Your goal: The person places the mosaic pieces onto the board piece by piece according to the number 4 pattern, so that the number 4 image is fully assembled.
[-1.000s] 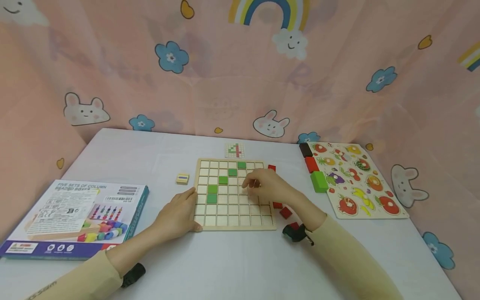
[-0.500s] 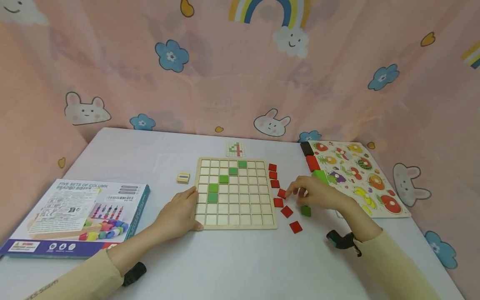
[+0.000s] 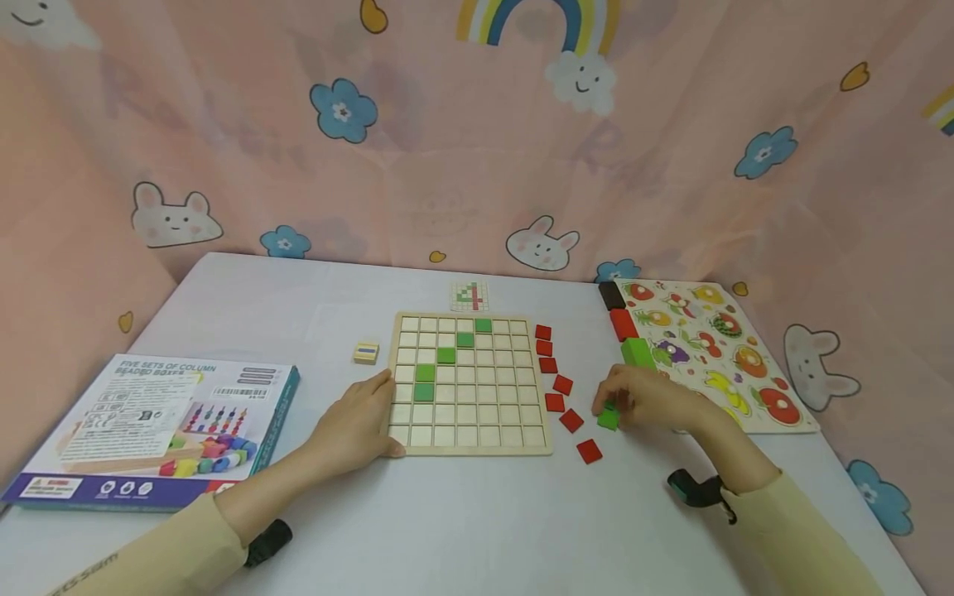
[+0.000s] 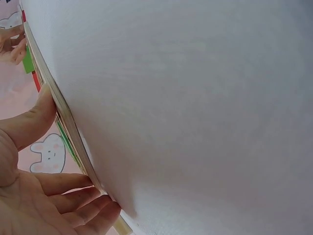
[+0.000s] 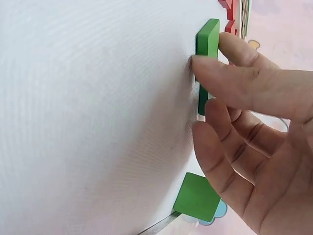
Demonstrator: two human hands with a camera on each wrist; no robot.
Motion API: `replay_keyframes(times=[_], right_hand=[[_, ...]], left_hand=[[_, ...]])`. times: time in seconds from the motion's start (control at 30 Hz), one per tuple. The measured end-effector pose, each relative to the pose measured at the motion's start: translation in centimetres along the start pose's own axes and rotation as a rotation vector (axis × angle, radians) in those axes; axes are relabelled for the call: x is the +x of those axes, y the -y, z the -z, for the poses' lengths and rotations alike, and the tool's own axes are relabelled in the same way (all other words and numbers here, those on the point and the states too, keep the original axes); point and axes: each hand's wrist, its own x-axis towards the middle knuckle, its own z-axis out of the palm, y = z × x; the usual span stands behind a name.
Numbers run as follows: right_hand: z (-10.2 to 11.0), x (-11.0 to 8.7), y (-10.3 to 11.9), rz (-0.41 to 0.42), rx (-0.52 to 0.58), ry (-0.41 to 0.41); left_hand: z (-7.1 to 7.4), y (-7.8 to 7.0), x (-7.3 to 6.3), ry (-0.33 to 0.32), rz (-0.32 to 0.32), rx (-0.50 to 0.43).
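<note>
On the white surface (image 3: 477, 521) before pink cloth (image 3: 447, 190), the left hand (image 3: 352, 420) lies spread against the board's (image 3: 477, 452) left edge and, right of the board, the right hand (image 3: 656, 399) pinches a green tile (image 3: 608, 419).

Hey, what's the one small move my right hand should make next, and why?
Probably bring the green tile over to the grid board: your right hand's thumb and fingers are around that tile, the board has five green tiles among bare cells, and your left hand is at its edge.
</note>
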Motion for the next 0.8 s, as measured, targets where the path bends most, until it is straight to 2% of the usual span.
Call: replay_keyframes(times=[0.23,0.6,0.7,0.8], right_hand=[[-0.1,0.4,0.2,-0.058,-0.054,0.006],[0.3,0.8,0.7,-0.042,-0.025,0.005],[0.5,1.3,1.2,-0.030,-0.016,-0.024],[0.4,2.2,2.2,-0.002,-0.016,-0.089]], left_hand=[[0.0,0.0,0.0,0.004,0.003,-0.002],[0.0,0.0,-0.1,0.002,-0.006,0.002],[0.0,0.0,-0.1,-0.002,-0.008,0.009],[0.0,0.0,-0.1,-0.006,-0.012,0.014]])
